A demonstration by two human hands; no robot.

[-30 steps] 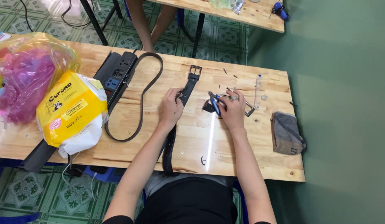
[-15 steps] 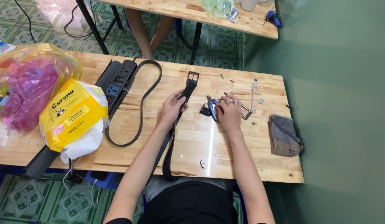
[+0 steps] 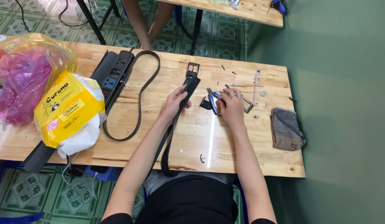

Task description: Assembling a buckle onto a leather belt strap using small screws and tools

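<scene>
- A pale wooden bench [image 3: 225, 153] stands on green patterned floor tiles [image 3: 30, 191], with a plain green wall [image 3: 346, 103] along its right side; a second wooden bench [image 3: 246, 8] sits beyond it, and another person's bare legs [image 3: 142, 20] show beside it.
- The left hand [image 3: 176, 101] has its grip closed around a black belt [image 3: 188, 89] just below the metal buckle [image 3: 193, 68]; the strap runs toward the person and hangs over the near edge.
- The right hand [image 3: 230, 107] is closed over blue-handled pliers [image 3: 212, 99], just beside the belt.
- A second black belt [image 3: 138, 99] lies looped farther left, touching a black power strip [image 3: 111, 76].
- A yellow tissue pack [image 3: 68, 110] lies in an open white bag; behind it a clear bag [image 3: 26, 79] holds pink material.
- A grey cloth pouch [image 3: 286, 128] lies near the right end; whether anything is in it cannot be told.
</scene>
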